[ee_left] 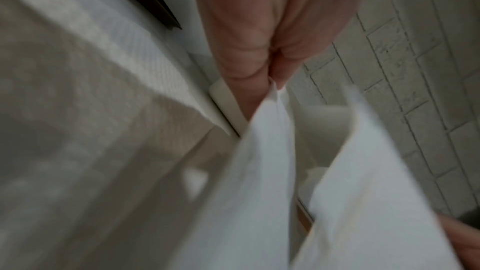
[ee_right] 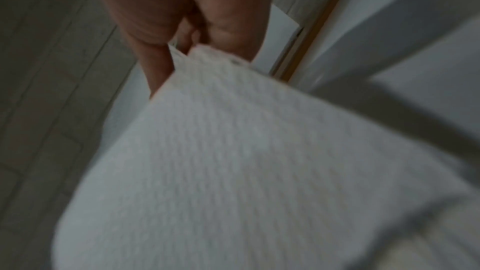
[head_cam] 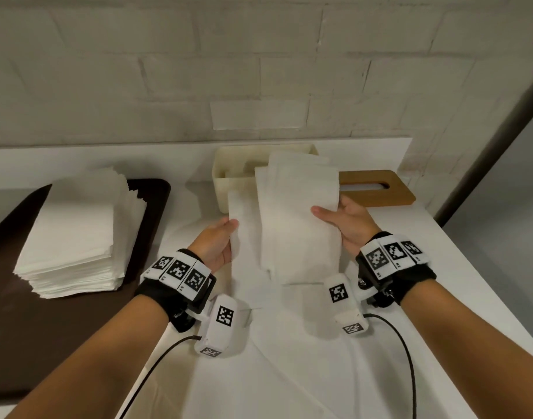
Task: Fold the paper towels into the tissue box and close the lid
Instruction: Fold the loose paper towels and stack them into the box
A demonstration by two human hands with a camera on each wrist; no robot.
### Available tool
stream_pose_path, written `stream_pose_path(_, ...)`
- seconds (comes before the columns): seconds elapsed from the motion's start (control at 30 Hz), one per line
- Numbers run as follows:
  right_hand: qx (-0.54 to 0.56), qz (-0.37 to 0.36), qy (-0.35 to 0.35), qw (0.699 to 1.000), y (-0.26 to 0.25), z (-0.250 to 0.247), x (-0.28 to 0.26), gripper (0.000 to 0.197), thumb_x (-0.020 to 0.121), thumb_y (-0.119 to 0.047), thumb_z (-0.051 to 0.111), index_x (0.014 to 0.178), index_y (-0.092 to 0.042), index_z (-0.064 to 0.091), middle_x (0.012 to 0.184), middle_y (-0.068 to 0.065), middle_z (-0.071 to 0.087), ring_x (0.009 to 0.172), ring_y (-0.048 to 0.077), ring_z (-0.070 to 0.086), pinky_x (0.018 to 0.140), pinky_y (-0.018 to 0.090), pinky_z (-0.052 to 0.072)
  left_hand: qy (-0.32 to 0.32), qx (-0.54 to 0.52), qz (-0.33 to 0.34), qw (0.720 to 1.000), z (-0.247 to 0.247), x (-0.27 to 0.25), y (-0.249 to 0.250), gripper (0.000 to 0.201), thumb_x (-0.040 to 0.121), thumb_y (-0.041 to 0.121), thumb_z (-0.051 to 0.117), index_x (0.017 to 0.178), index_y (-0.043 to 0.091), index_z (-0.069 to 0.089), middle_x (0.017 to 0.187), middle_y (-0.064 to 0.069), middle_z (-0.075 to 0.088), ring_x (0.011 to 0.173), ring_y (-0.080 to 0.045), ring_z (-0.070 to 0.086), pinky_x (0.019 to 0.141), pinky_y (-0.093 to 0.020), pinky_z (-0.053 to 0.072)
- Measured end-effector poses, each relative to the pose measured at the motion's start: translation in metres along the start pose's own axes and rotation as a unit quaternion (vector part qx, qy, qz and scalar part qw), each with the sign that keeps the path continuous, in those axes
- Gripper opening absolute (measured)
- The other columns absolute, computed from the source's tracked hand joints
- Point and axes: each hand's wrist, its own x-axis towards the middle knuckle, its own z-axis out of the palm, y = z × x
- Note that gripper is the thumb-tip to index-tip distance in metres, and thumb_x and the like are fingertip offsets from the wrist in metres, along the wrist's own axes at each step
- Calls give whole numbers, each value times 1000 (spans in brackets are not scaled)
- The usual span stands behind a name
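I hold a bundle of folded white paper towels (head_cam: 295, 219) up above the table, in front of the open cream tissue box (head_cam: 229, 173). My left hand (head_cam: 219, 240) pinches the bundle's left edge; in the left wrist view its fingers (ee_left: 249, 52) close on a towel edge (ee_left: 265, 151). My right hand (head_cam: 343, 222) grips the right edge, thumb on the front; the right wrist view shows the fingers (ee_right: 161, 28) pinching the towel (ee_right: 233, 151). The wooden lid (head_cam: 377, 189) with its slot lies on the table right of the box.
A tall stack of paper towels (head_cam: 77, 234) sits on a dark brown tray (head_cam: 14, 313) at the left. More white sheets (head_cam: 274, 343) lie spread on the table under my wrists. A white brick wall (head_cam: 259, 71) stands right behind the box; the table's right edge (head_cam: 458, 252) is near.
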Motion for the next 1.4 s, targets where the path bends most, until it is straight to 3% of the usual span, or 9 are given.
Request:
stream_pose_path(0.1,32,14,-51,998,-2,2,-3,38,81,1,62,118,-7,54,109,9,65,88,20,65,72,30,58,-2,-28,5,1000,2,-5,1,26,100,12,32,112,15,55,92,-1,66,70,-9,67,58,-23,58)
stream_pose_path(0.33,-33,44,-13,998,19,20,-7,41,79,3,65,119,-2,56,123,20,60,111,33,59,96,44,47,-29,-61,38,997,18,-19,4,28,99,17,37,121,12,55,96,-4,68,68,-11,71,54,-22,56)
stream_pose_path(0.5,3,26,-13,1000,22,27,-9,37,81,3,63,117,-2,56,118,19,62,98,27,60,82,35,52,-8,-80,31,996,25,-25,7,48,100,38,30,131,7,48,127,-10,59,113,-22,59,92,-32,49)
stream_pose_path(0.77,-57,-42,-17,997,18,27,-10,7,87,-10,60,91,-14,62,109,13,64,100,24,61,97,42,48,8,-88,40,995,31,-27,10,46,101,32,29,139,8,39,136,-11,52,124,-24,50,100,-33,40)
stream_pose_path(0.93,-71,-90,12,993,12,16,-10,8,86,-10,61,81,-14,65,86,5,67,79,17,63,81,29,53,10,-101,48,994,30,-27,10,42,101,31,31,135,8,43,130,-9,56,117,-22,54,96,-32,42)
stream_pose_path(1.03,9,-76,28,997,6,7,-10,6,86,-10,61,81,-12,63,81,3,67,73,15,63,72,27,54,17,-108,45,993,25,-26,11,41,100,32,33,132,9,45,117,-7,61,107,-20,57,87,-31,45)
stream_pose_path(1.13,46,-34,-37,998,-2,-2,-11,6,88,-11,58,89,-10,63,88,5,68,70,12,66,65,23,57,24,-108,39,993,19,-23,11,42,100,33,34,131,8,46,105,-4,64,104,-20,58,90,-32,43)
stream_pose_path(1.2,-13,-8,-77,997,-4,-2,-12,7,87,-12,58,90,-11,65,88,4,68,69,11,67,64,22,57,22,-101,30,994,16,-21,10,43,100,33,35,131,6,48,111,-7,65,108,-22,59,90,-32,45)
stream_pose_path(1.4,-110,7,-75,991,4,10,-7,6,87,-10,60,90,-11,66,91,7,66,85,22,62,91,40,49,-54,-88,36,994,26,-18,5,47,99,39,34,132,9,51,128,-12,60,115,-24,59,98,-35,45)
